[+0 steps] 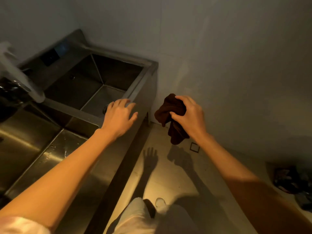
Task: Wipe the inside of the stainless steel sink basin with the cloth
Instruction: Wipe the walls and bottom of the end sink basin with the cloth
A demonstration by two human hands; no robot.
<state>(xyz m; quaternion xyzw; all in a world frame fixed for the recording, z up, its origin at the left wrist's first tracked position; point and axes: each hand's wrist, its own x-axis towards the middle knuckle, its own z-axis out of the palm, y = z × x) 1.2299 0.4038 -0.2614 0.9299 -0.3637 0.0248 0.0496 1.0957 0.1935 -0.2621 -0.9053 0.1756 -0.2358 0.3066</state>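
Note:
A stainless steel sink unit fills the left half, with a deep far basin (pixel 91 85) and a nearer basin (pixel 30 135) whose floor is wet. My left hand (pixel 119 117) reaches forward with fingers spread, over the front rim by the divider between the basins, and holds nothing. My right hand (pixel 189 114) is out to the right of the sink, above the floor, gripping a bunched dark brown cloth (pixel 172 119) that hangs down from it. The cloth is clear of the sink.
A white faucet spout (pixel 20 73) juts over the basins from the left, beside something dark and glossy (pixel 10 97). Grey walls close the corner behind the sink. A dark heap (pixel 290 181) lies on the tiled floor (pixel 168 183) at right. My legs and shoe show below.

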